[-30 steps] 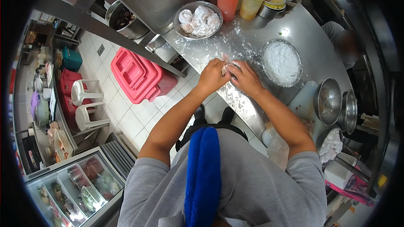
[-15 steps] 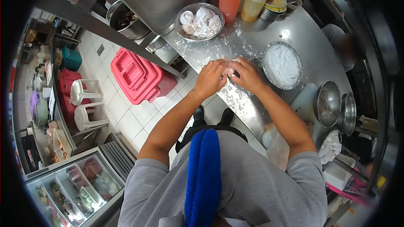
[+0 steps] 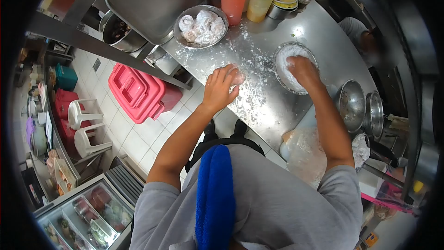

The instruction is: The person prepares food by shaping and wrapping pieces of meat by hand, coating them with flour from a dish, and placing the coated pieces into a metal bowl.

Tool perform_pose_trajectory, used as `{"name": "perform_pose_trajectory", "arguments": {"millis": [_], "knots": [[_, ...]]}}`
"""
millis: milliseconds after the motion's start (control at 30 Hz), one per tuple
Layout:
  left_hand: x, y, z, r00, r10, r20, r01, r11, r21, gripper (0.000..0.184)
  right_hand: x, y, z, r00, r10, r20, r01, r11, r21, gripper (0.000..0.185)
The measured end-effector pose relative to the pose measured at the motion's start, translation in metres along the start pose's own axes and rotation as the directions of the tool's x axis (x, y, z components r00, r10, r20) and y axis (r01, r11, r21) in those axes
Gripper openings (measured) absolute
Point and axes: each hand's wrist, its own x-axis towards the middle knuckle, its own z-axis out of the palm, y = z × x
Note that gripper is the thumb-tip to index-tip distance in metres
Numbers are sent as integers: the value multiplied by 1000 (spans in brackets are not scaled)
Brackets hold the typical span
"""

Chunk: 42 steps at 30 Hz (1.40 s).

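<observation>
On the steel table, my left hand (image 3: pixel 220 86) is curled against a pink piece of what looks like raw meat (image 3: pixel 237 77), which partly shows beyond the fingers. My right hand (image 3: pixel 302 70) reaches into a round metal bowl (image 3: pixel 281 81) filled with white powder (image 3: pixel 284 65). Its fingers are bent together with the tips down in the powder. Farther back stands another metal bowl (image 3: pixel 176 34), holding several white-dusted pieces (image 3: pixel 203 25).
Powder is scattered over the steel table (image 3: pixel 259 106). Squeeze bottles (image 3: pixel 234 0) stand at the back beside a large metal tray (image 3: pixel 155 4). Metal bowls (image 3: pixel 350 106) and a plastic bag (image 3: pixel 305 150) are at the right. A red lidded bin (image 3: pixel 141 92) sits on the floor.
My right hand has left the pink piece and moved right into the powder bowl. My left hand stays on the piece. The whole view has shifted slightly.
</observation>
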Motion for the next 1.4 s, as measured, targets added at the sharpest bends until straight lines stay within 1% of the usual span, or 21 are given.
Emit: {"name": "perform_pose_trajectory", "arguments": {"millis": [33,100,167,267,333,367,433,467,533,633,700,733,800,833,900,933,1000,1100,1233,1333,1400], "knots": [[2,2,-3,1000,18,-20,-17,1000,14,38,-1,1,2,1000,2,-2,-2,1000,0,24],[2,-4,4,998,65,-22,-65,998,20,35,-6,-4,8,985,13,173,9,992,-124,29],[-1,-7,9,994,106,-24,-105,994,32,33,-7,-8,12,991,-16,129,35,988,-149,25],[-6,-7,10,994,111,-15,-111,994,15,30,2,-2,11,976,63,209,-18,978,-209,22],[-11,-4,9,995,98,-19,-98,995,2,30,3,-4,-1,982,48,181,-68,992,107,19],[-13,-2,9,996,87,-22,-87,996,-15,30,5,-7,-6,982,44,185,-64,992,106,19],[-17,-2,10,995,94,-26,-95,995,-16,30,5,-33,-17,972,-230,52,181,870,458,18],[-18,-2,10,994,109,-31,-110,994,-17,31,8,-45,-12,972,-230,53,181,870,459,18],[-21,1,10,994,107,-25,-107,994,-10,31,21,-71,4,923,-380,61,268,749,605,17],[-23,2,11,994,105,-21,-105,994,-5,32,45,-96,44,896,-438,78,336,781,526,15],[-24,2,12,995,101,-26,-102,995,-7,33,54,-109,63,865,-446,231,325,847,421,15],[-24,2,12,994,106,-38,-106,994,-6,33,57,-113,68,862,-451,232,329,845,421,15],[-24,2,12,993,106,-49,-107,994,-4,33,60,-119,75,894,-384,233,334,915,226,14],[-23,2,12,993,104,-55,-104,995,-7,33,63,-119,76,892,-386,235,337,914,225,14],[-24,2,12,994,97,-59,-98,995,-13,32,68,-117,78,931,-364,36,327,871,366,13],[-24,3,12,993,99,-62,-99,995,-5,32,68,-115,85,930,-366,36,328,871,365,13],[-23,1,12,993,102,-65,-102,995,4,32,67,-114,97,881,-473,28,460,868,184,12],[-23,-2,15,990,126,-58,-123,991,47,33,68,-118,97,918,-385,-94,397,892,216,11],[-23,0,13,992,111,-54,-110,994,12,32,62,-112,93,893,-444,-71,448,866,221,11],[-19,-1,13,994,91,-65,-93,995,-32,31,58,-105,67,905,-411,-108,422,838,347,13],[-17,-3,13,993,91,-79,-96,994,-59,31,43,-93,34,876,-296,-381,457,759,464,13]]}}
